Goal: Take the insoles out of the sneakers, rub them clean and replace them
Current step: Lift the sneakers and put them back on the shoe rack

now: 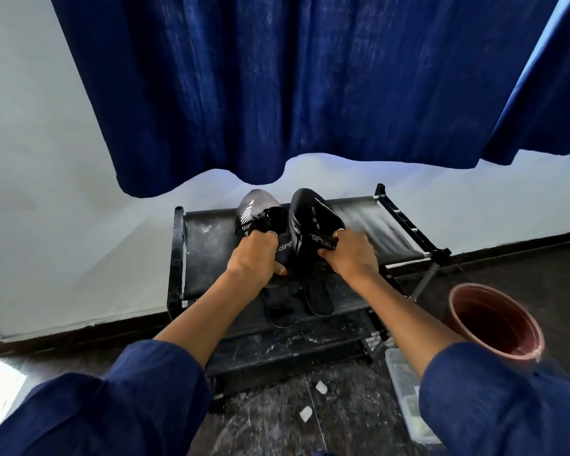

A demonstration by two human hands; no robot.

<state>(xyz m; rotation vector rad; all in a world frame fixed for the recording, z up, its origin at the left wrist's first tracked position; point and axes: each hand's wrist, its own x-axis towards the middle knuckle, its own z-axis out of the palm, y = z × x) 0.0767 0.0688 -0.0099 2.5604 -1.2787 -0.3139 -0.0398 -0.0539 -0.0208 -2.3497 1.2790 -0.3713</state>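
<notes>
Two black sneakers with white lettering are held up over a black shoe rack. My left hand grips the heel end of the left sneaker, whose toe looks dusty grey. My right hand grips the heel end of the right sneaker. Both toes point away from me. Two dark insoles lie flat on the rack's top shelf below my wrists: the left insole and the right insole.
A reddish-brown bucket stands on the dark floor at the right. A clear plastic box lies beside it. Small white scraps dot the floor. A blue curtain hangs above, against a white wall.
</notes>
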